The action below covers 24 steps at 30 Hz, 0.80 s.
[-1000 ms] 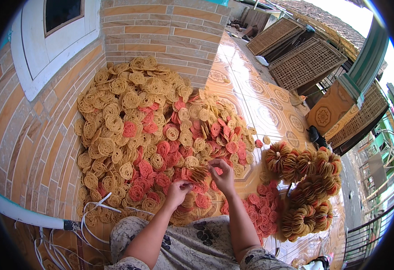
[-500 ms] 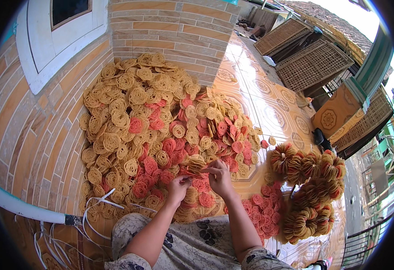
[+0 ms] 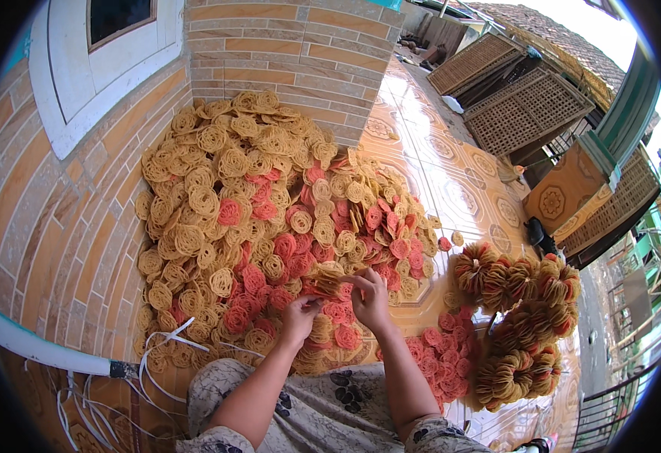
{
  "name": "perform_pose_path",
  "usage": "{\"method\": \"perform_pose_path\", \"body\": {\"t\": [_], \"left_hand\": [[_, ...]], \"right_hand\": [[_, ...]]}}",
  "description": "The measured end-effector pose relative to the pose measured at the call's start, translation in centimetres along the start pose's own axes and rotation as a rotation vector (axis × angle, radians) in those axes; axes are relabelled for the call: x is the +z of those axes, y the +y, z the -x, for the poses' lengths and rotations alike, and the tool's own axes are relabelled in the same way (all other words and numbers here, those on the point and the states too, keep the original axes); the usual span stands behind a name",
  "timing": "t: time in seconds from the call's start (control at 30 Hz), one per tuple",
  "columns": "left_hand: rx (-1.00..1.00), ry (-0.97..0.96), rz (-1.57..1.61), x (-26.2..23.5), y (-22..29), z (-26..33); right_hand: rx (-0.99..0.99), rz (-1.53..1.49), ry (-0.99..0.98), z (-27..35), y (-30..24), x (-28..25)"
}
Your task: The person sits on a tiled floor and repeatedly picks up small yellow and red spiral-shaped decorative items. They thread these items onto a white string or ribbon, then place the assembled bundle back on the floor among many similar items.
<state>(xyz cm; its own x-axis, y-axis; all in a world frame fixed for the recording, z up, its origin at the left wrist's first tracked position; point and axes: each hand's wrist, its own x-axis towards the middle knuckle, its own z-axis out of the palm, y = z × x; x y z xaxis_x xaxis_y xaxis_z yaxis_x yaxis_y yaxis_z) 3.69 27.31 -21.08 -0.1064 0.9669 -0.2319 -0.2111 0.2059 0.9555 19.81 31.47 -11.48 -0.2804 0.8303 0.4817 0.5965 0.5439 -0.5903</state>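
Observation:
A large heap of round, coiled noodle crackers (image 3: 209, 200), yellowish with coral-pink ones among them, lies in front of me. Above its near part, a small bunch of yellow and pink crackers (image 3: 326, 278) stands on edge between my hands. My left hand (image 3: 298, 317) is closed in a pinch just below the bunch, and what its fingertips hold is too small to make out. On the other side, my right hand (image 3: 371, 303) has its thumb and forefinger closed at the bunch's right end. A thin white strip (image 3: 241, 349) runs from the left toward my left forearm.
Finished-looking rings of strung crackers (image 3: 515, 332) lie at the right, beside a smaller pile of pink crackers (image 3: 440, 355). More white strips (image 3: 81, 411) hang at the lower left. A brick-patterned wall (image 3: 270, 53) borders the heap. Woven racks (image 3: 526, 109) lean farther off.
Both hands stay almost in place at the bunch. My right forefinger has shifted slightly and sits closer against the crackers.

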Motion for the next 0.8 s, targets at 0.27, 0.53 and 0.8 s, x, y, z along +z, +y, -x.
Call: {"method": "perform_pose_path", "body": {"t": [0.27,0.53,0.8], "left_hand": [[0.014,0.084,-0.076,-2.5,1.3,-1.1],[0.002,-0.017,-0.344,-3.3,1.2,-1.1],[0.003,0.008,-0.332,-3.3,2.5,-0.6]], "right_hand": [[0.303,0.526,-0.012,-1.1,5.6,7.0],[0.45,0.158,-0.08,-0.8,9.3,6.2],[0.3,0.249,0.087,-1.5,7.9,5.8]]}}
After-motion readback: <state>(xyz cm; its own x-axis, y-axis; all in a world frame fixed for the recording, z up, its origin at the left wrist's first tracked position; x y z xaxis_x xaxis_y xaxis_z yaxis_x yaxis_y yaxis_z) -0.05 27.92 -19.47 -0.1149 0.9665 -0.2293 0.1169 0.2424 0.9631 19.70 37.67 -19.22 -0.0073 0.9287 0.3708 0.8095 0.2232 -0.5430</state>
